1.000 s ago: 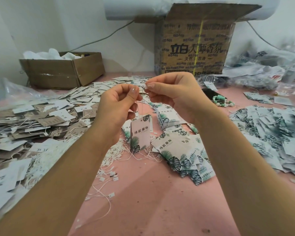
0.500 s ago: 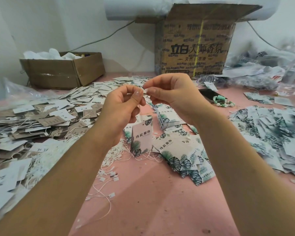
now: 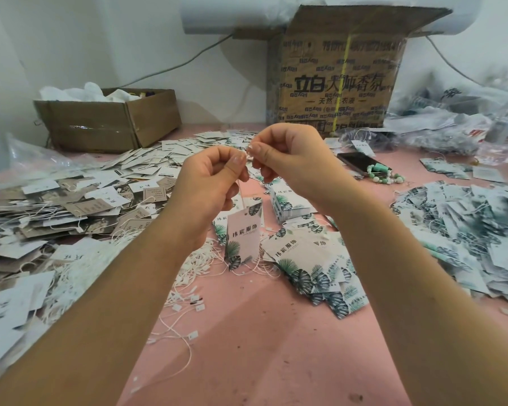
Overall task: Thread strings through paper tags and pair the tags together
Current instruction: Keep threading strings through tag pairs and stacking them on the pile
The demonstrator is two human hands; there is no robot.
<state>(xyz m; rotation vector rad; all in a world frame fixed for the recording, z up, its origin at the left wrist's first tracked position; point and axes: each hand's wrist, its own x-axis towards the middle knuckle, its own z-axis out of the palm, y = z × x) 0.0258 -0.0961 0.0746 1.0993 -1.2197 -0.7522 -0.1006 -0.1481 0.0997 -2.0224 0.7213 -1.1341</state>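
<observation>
White wall (image 3: 85, 39); pink tabletop (image 3: 261, 347); tall cardboard box (image 3: 335, 83); low cardboard box (image 3: 109, 124); perhaps a heater (image 3: 217, 16) above.

On the table (image 3: 247, 361), the left tag heap (image 3: 71, 200) and the right tag heap (image 3: 467, 230) flank loose strings (image 3: 188, 276). Far left sits a low cardboard box (image 3: 109, 124). At far centre stands a tall carton (image 3: 335, 83), with a phone (image 3: 357, 162) near its right.

A pale pink paper tag (image 3: 243, 234) with green leaf print hangs upright from a white string (image 3: 241, 197) pinched at its top. More leaf-print tags (image 3: 305, 259) and loose strings (image 3: 188, 276) lie heaped beneath it.
</observation>
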